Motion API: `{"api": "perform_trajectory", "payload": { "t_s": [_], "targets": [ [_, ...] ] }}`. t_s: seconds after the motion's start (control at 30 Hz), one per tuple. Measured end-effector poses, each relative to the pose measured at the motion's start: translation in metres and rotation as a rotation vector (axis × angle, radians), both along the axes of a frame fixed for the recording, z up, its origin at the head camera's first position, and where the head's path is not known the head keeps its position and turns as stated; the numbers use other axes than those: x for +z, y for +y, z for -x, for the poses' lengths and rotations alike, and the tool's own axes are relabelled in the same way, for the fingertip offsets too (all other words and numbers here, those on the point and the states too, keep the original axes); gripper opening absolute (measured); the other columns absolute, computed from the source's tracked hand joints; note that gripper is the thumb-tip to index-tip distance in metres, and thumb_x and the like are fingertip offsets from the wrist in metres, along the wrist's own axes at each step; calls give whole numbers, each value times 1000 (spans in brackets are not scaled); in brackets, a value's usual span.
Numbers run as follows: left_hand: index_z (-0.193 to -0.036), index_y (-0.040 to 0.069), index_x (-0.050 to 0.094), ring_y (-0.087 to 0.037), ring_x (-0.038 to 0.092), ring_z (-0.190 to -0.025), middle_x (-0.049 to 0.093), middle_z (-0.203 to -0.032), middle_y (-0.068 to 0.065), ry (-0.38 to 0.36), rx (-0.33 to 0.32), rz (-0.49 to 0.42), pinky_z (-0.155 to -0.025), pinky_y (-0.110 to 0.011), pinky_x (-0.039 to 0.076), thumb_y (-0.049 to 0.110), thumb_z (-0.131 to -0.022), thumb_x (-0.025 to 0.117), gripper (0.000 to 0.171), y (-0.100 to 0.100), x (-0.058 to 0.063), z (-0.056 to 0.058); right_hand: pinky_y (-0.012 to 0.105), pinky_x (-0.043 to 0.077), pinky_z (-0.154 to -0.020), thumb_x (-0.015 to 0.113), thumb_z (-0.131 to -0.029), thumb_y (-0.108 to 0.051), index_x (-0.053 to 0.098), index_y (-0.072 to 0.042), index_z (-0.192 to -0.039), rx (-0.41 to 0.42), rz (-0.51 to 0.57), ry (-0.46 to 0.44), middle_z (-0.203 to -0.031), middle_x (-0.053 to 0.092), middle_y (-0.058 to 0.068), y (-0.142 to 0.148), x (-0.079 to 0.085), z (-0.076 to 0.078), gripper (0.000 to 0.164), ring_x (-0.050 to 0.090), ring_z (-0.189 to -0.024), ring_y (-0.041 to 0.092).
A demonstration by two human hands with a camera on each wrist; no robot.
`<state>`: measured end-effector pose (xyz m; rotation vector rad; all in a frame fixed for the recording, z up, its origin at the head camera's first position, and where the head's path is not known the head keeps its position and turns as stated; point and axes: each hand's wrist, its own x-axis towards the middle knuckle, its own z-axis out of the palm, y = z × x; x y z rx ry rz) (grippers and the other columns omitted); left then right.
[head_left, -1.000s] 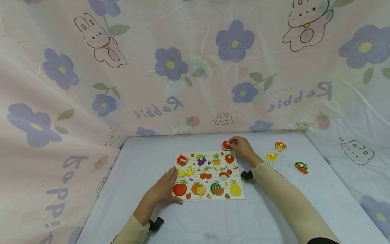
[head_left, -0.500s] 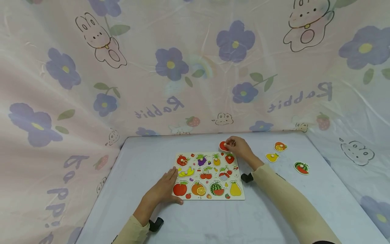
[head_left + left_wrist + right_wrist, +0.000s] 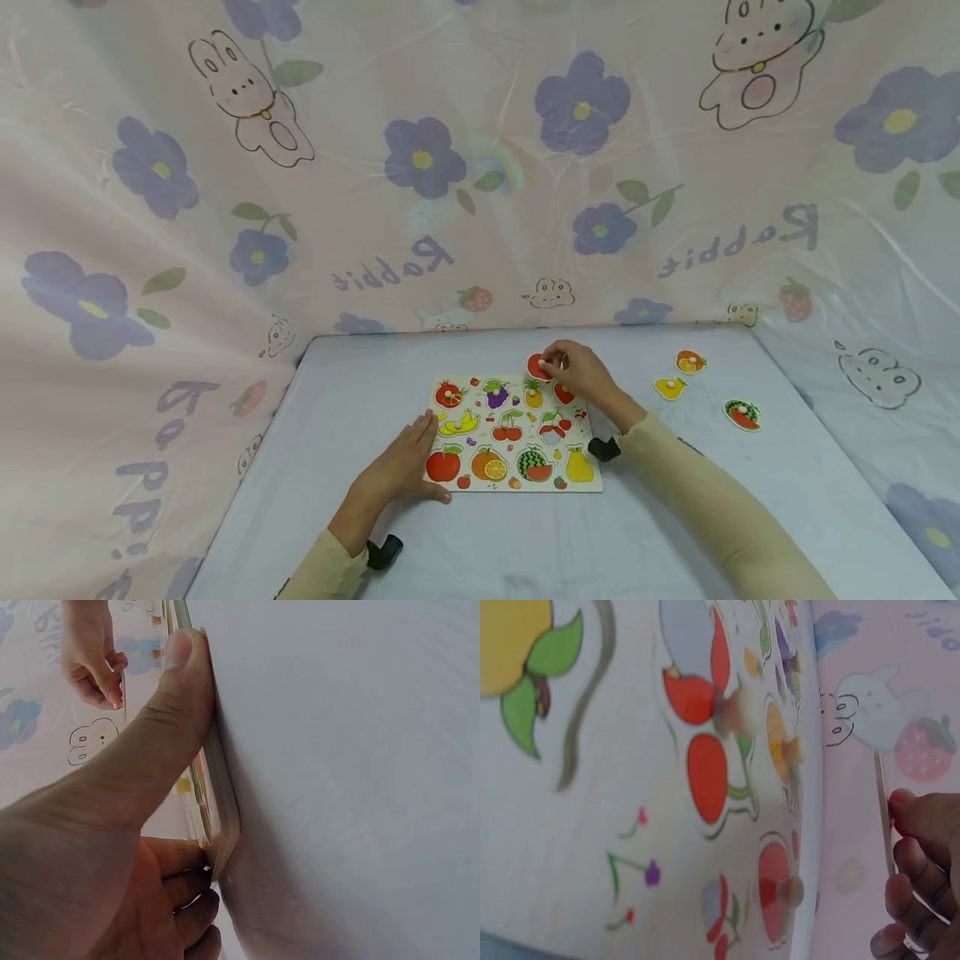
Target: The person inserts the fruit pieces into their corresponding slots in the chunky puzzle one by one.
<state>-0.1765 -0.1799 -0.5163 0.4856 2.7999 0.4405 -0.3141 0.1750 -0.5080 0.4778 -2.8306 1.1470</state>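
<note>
A wooden fruit puzzle board (image 3: pixel 522 450) lies on the white table. My left hand (image 3: pixel 401 458) holds its near left corner, with the fingers along the left side and the thumb along the near edge. In the left wrist view, the thumb (image 3: pixel 169 712) presses against the board's edge. Between thumb and fingertips my right hand (image 3: pixel 585 372) pinches a red apple puzzle piece (image 3: pixel 535 365) by its knob, over the board's far edge. The right wrist view shows this piece edge-on, tilted up. Knobbed pieces such as the banana (image 3: pixel 457 424) and grapes (image 3: pixel 496 393) sit in the board.
Loose orange (image 3: pixel 690 362), pear (image 3: pixel 670 387) and watermelon (image 3: pixel 742 414) pieces lie on the table (image 3: pixel 675 500) to the right. A patterned curtain (image 3: pixel 480 208) with rabbits and flowers hangs behind the table and at its sides.
My right hand has moved left and slightly nearer with the apple piece, from beyond the board's far right corner to its far edge. My left hand has stayed in place.
</note>
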Motion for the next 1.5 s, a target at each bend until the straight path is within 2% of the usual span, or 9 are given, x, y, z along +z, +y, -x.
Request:
{"api": "perform_trajectory", "payload": {
  "t_s": [0.57, 0.83, 1.2, 1.5],
  "targets": [
    [-165, -6, 30, -39, 25, -162, 26, -175, -23, 5, -4, -2, -129, -53, 31, 47, -70, 100, 130, -1, -2, 0, 31, 51, -68, 80, -100, -27, 75, -13, -109, 83, -16, 52, -90, 64, -3, -24, 7, -23, 17, 56, -79, 16],
    [-166, -6, 29, -39, 25, -162, 26, -175, -23, 7, -10, 0, -130, -53, 30, 47, -70, 100, 130, -2, -3, 1, 27, 50, -67, 80, -100, -29, 75, -16, -108, 118, -74, 81, -90, 63, -6, -37, 8, -34, 16, 54, -79, 13],
    [-166, -6, 29, -39, 25, -162, 26, -175, -23, -1, -2, -3, -130, -53, 30, 46, -70, 100, 130, -1, -2, 0, 26, 50, -65, 81, -99, -27, 75, -18, -103, 175, -69, 112, -91, 63, -8, -54, 16, -51, 12, 54, -77, 11],
    [-166, -6, 29, -39, 24, -162, 25, -175, -23, -8, -1, -3, -130, -53, 31, 46, -71, 100, 129, -1, -1, 1, 23, 48, -62, 81, -99, -28, 76, -19, -104, 212, -65, 119, -87, 61, -11, -66, 9, -58, 12, 53, -74, 9]
  ]
}}
